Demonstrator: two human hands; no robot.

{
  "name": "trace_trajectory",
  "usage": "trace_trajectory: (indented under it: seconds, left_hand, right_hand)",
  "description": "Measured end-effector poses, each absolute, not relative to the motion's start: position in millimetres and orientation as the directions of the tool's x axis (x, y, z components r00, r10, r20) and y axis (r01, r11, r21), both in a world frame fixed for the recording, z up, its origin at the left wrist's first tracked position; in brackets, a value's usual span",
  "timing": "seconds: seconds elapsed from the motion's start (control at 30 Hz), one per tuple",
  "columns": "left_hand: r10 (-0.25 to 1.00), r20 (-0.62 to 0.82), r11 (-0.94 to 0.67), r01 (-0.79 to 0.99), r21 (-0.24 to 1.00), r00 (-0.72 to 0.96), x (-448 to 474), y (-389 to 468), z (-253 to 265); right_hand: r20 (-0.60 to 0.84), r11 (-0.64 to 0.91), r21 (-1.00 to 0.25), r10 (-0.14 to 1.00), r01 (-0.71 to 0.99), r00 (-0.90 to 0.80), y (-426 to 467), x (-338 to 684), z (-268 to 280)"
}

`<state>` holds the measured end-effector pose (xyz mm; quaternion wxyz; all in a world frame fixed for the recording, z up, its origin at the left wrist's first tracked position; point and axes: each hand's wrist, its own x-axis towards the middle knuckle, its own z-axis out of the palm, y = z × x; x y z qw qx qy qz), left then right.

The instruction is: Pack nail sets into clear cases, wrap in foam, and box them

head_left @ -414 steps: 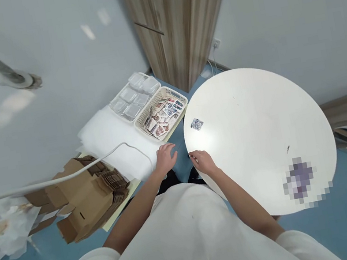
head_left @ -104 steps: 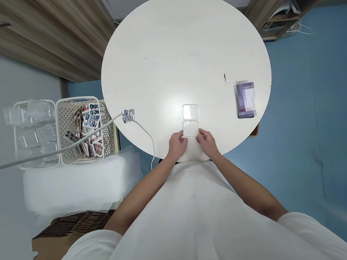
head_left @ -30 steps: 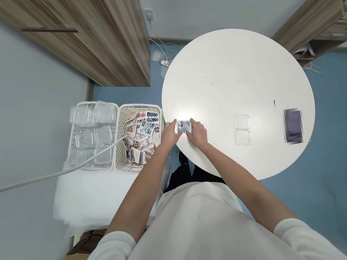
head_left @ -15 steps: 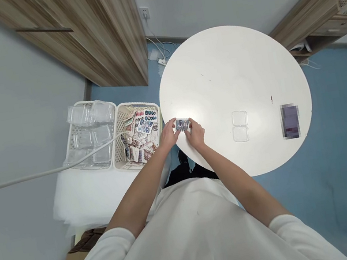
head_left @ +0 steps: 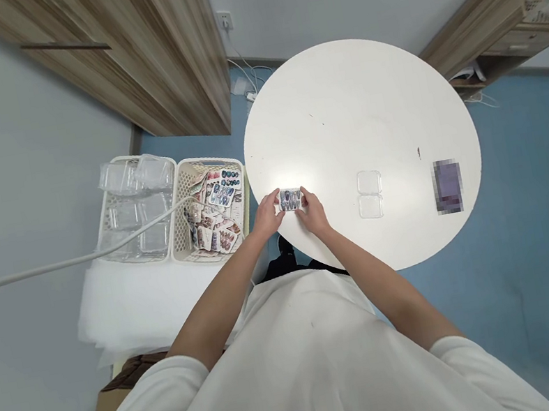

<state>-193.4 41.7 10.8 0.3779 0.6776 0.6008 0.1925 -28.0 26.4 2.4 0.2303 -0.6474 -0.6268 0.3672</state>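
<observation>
Between my two hands, over the near left part of the round white table point(head_left: 341, 101), is a card of press-on nails point(head_left: 290, 199) in dark, shiny colours. My left hand point(head_left: 268, 215) grips its left edge with thumb and fingers. At the right edge, my right hand point(head_left: 313, 213) pinches it in the same way. To the right, an open clear plastic case point(head_left: 370, 195) lies on the table with its two halves spread flat.
Left of the table stands a basket point(head_left: 179, 247) full of nail cards point(head_left: 222, 194). Beside it, another basket point(head_left: 102, 225) holds clear plastic cases point(head_left: 125, 216). A white cable point(head_left: 77, 261) crosses above them. A blurred purple object point(head_left: 448, 186) lies at the table's right.
The view has shifted slightly, so the table and case appear a little further left. Both hands still hold the nail card, which now shows a bit more fully between the fingers.
</observation>
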Motion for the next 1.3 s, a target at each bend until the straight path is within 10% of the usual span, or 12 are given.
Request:
trace_trajectory:
  seconds: [0.6, 1.3]
  left_hand:
    - [0.814, -0.259, -0.148, 0.617, 0.773, 0.520, -32.6, 26.5, 32.6]
    - [0.879, -0.341, -0.074, 0.802, 0.593, 0.334, 23.7, 7.9, 14.6]
  right_hand:
    - [-0.198, -0.126, -0.673, 0.980, 0.729, -0.014, -26.7, 166.0, 32.8]
    - [-0.233, -0.018, -0.587, 0.961, 0.809, -0.148, -10.8, 197.9, 1.7]
